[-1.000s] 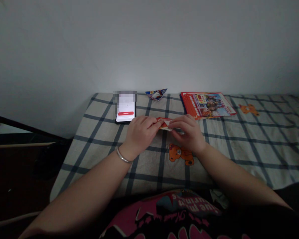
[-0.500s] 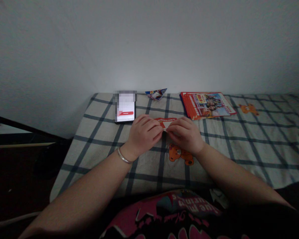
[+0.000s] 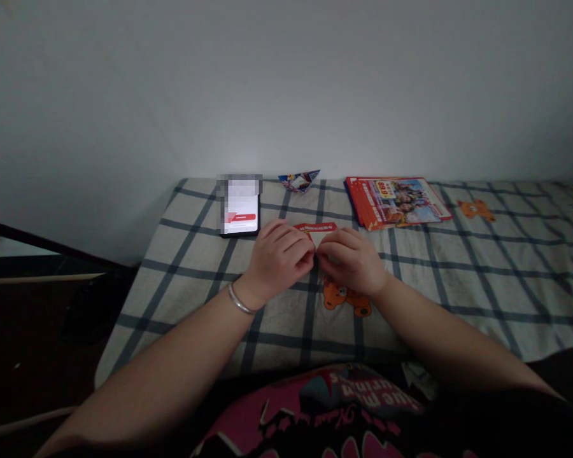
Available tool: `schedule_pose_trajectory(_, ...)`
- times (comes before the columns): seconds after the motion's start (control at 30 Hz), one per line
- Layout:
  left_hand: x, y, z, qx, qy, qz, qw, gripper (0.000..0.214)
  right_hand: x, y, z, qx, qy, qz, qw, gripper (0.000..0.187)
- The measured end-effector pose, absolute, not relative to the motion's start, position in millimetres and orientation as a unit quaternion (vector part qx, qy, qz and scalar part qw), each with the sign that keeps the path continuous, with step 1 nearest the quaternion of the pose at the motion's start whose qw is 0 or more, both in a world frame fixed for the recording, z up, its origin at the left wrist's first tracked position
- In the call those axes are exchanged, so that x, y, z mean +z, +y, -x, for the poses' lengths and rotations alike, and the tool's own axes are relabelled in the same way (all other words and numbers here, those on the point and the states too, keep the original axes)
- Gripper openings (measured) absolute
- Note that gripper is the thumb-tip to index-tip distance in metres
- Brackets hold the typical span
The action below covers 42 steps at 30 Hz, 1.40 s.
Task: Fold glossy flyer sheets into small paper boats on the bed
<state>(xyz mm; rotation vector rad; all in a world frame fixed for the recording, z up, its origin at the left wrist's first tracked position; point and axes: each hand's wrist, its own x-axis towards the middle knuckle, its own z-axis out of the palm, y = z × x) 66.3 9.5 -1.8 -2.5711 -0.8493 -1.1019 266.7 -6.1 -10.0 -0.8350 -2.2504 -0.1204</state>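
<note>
Between both hands is a folded piece of printed paper [image 3: 319, 229], red along its far edge and white nearer to me. My left hand [image 3: 282, 259] pinches its left side, fingers curled over it. On the right side, my right hand [image 3: 349, 259] grips the same paper with bent fingers. The fingertips of the two hands nearly meet at the near part of the paper, covering much of it. A folded paper boat [image 3: 299, 181] in blue and red print stands beyond my hands, near the wall.
A phone [image 3: 241, 207] with a lit screen lies left of the boat. To the right is a stack of red printed flyers [image 3: 398, 202]. A checked cloth with bear pictures covers the table [image 3: 191, 254], which meets a pale wall [image 3: 286, 89].
My fingertips have come closer together over the paper, the right hand shifting slightly left and curling more. Less of the paper's near part shows. The phone, boat and flyers stay put.
</note>
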Motion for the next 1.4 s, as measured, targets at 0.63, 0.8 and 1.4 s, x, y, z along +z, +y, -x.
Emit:
schedule_pose_trajectory(0.63,-0.4,15.7,-58.4,-0.343,-0.333,0.869,0.129,0.012,-2.9,-4.4,-276.2,0.008,-0.858,0.306,0.412,0.013)
schedule_pose_trajectory(0.8,-2.0,17.6,-56.6,-0.331,-0.342,0.869,0.133,0.012,-3.5,-3.1,-279.9,0.027,-0.854,0.315,0.413,0.013)
schedule_pose_trajectory(1.4,-0.2,25.7,-42.7,-0.284,-0.375,0.867,0.164,0.013,5.8,-2.6,-293.0,0.064,-0.834,0.343,0.426,0.011)
